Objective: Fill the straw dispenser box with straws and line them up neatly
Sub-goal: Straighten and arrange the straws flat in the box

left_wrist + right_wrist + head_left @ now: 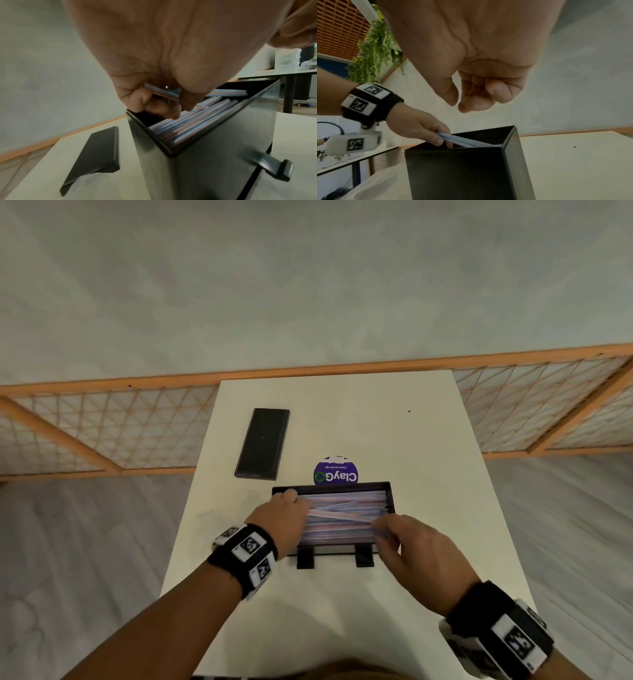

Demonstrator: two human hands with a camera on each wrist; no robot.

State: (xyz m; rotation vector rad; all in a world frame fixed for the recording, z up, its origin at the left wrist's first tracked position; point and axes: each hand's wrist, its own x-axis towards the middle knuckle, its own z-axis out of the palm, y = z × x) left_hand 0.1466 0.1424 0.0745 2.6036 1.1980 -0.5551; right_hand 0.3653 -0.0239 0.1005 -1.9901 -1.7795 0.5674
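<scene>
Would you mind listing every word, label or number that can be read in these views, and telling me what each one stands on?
"ClayGo": white letters, seen upside down, on the round purple sticker behind the straw dispenser box.
A smaller line above it on the same sticker: too small to read.
Black-and-white square marker patterns on the wristbands: coded patterns, not readable text.
The black lid on the table: no lettering visible.
</scene>
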